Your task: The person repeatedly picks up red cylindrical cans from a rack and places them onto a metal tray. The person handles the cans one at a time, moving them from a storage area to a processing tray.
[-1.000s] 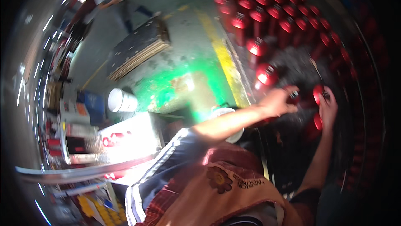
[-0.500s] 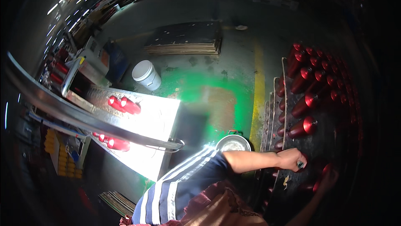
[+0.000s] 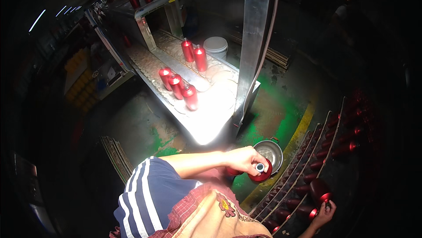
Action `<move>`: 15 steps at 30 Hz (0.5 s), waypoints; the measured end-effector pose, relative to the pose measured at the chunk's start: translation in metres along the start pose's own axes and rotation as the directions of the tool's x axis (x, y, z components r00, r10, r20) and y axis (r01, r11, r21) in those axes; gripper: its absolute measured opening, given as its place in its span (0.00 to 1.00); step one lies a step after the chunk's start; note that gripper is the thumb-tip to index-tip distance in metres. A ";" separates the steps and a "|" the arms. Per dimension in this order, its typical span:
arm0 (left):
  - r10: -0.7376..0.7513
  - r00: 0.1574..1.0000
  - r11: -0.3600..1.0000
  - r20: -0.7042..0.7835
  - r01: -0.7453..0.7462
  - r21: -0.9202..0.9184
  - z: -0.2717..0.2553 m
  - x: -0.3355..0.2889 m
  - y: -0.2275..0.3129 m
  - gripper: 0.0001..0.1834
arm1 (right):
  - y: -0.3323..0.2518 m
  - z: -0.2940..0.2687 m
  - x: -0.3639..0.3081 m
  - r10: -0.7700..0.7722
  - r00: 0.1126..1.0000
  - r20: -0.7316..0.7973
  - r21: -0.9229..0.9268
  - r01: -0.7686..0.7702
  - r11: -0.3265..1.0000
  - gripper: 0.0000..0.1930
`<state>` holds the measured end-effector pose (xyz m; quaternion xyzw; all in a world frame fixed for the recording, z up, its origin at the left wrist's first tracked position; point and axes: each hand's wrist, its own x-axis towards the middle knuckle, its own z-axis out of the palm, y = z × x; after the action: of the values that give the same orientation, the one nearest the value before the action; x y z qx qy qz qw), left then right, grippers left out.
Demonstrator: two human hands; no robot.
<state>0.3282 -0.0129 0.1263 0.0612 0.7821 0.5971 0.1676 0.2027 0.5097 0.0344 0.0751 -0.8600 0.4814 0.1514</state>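
Observation:
My left hand (image 3: 246, 159) is closed around the pale neck of a red metal bottle (image 3: 263, 176), just in front of a round metal pan. Another red shape shows under that hand, mostly hidden, and I cannot tell if it is held. At the lower right my right hand (image 3: 325, 215) grips the neck of a second red bottle (image 3: 319, 190), which is tilted with its neck toward me. It is beside rows of similar red bottles lying on stacked boards (image 3: 327, 150).
A brightly lit conveyor table (image 3: 215, 115) carries several upright red bottles (image 3: 190, 97). A metal post (image 3: 252, 40) rises at its end. Behind it is a white lidded bucket (image 3: 215, 44). The metal pan (image 3: 269, 150) stands near a yellow floor line (image 3: 303, 123).
My view has swung toward the conveyor. The left hand has moved left from the bottle boards to beside the pan with a bottle. The right hand now lifts a bottle by its neck.

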 end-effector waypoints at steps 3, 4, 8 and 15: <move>-0.201 0.968 0.975 -0.147 0.213 0.071 -0.027 -0.091 -0.007 0.18 | -0.080 0.046 -0.051 0.210 0.922 0.326 0.256 -0.300 0.919 0.14; -0.281 0.937 0.951 -0.207 0.301 0.069 -0.033 -0.116 -0.012 0.16 | -0.104 0.065 -0.068 0.244 0.862 0.445 0.330 -0.411 0.850 0.14; -0.140 0.852 0.987 -0.504 0.161 -0.001 -0.073 -0.209 -0.044 0.16 | -0.189 0.167 -0.130 0.071 0.776 0.626 0.342 -0.356 0.870 0.15; -0.498 0.481 0.865 -0.721 0.220 -0.451 -0.168 -0.346 -0.117 0.13 | -0.328 0.364 -0.182 -0.277 0.459 0.844 0.396 -0.185 0.899 0.14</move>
<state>0.6078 -0.3016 0.1187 -0.4158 0.6636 0.6161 -0.0846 0.3966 0.0245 0.0597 0.3696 -0.6786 0.5452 -0.3249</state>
